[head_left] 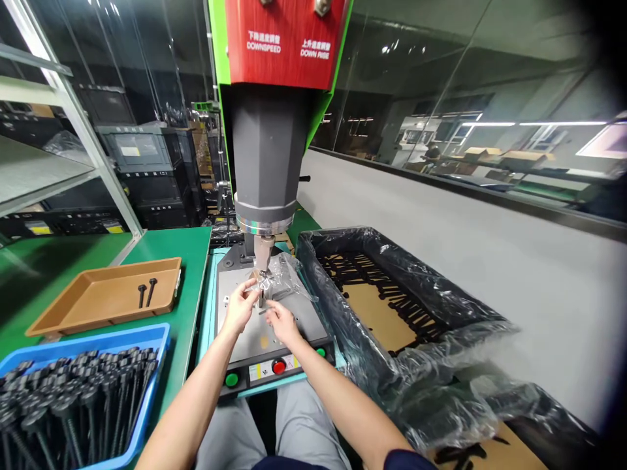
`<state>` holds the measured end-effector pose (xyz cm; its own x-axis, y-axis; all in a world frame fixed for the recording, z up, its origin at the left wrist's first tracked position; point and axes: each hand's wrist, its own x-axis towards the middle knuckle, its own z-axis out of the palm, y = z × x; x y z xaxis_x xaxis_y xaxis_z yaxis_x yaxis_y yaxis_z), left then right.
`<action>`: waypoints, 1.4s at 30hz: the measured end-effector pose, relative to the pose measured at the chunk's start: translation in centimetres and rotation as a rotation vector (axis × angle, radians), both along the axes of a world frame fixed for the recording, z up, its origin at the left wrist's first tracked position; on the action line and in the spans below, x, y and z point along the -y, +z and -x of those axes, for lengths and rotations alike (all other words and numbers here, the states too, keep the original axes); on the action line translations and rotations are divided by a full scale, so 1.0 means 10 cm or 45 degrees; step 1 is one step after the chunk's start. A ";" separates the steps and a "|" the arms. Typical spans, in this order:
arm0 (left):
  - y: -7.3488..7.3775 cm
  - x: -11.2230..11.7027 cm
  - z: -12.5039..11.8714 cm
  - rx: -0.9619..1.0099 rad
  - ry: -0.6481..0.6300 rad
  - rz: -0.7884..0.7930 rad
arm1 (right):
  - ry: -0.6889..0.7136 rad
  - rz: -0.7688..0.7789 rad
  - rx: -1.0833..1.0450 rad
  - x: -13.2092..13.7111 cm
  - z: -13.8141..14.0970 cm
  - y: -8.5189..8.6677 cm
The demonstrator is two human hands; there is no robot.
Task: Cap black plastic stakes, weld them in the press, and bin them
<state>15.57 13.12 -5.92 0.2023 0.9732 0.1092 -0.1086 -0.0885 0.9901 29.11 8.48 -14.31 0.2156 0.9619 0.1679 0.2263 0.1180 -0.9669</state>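
Note:
My left hand (pixel 240 308) reaches to the small fixture under the press's metal horn (pixel 264 251). Its thumb and fingers close in at the fixture's left side; whatever they grip is too small to make out. From the right, my right hand (pixel 283 323) comes close to the same spot, its fingers partly bent and apart, near a small dark strip (pixel 263 311) on the grey base plate (pixel 245 343). Clear plastic film (pixel 289 277) hangs around the fixture and partly hides it.
Left, a blue bin (pixel 164 339) holds many black bolt-like parts (pixel 73 405); a brown tray (pixel 108 297) holds two more. Right stands a black plastic-lined crate (pixel 431 287) with rows of dark parts on cardboard. A red button (pixel 279 366) sits between green buttons (pixel 232 379) at the front.

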 end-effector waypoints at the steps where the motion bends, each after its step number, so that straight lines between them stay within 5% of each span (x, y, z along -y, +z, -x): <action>1: 0.00 -0.01 0.00 0.020 -0.003 -0.003 | -0.083 -0.043 0.053 -0.10 0.01 0.06; 7: 0.06 -0.04 0.00 0.066 -0.046 -0.021 | -0.557 -0.377 0.303 -0.45 0.02 0.44; 14: 0.14 -0.08 -0.02 0.053 -0.045 -0.023 | -0.292 -0.316 0.477 -0.71 -0.06 0.69; 22: 0.18 -0.12 -0.03 0.086 -0.020 -0.019 | -0.261 -0.316 0.507 -0.74 -0.08 0.88; 30: 0.06 -0.09 0.00 0.025 -0.043 -0.006 | -0.230 -0.209 0.426 -0.32 -0.10 0.82; 36: -0.05 -0.02 0.06 0.002 -0.044 0.025 | 0.015 0.037 -0.057 0.24 -0.10 0.62; 42: -0.17 0.28 0.27 -0.176 0.130 -0.014 | 0.111 -0.033 -0.304 0.53 -0.03 0.73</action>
<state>12.90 10.32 -7.62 0.1166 0.9883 0.0982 0.0390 -0.1034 0.9939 29.46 3.15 -7.05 0.1686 0.9746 0.1474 -0.0200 0.1529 -0.9880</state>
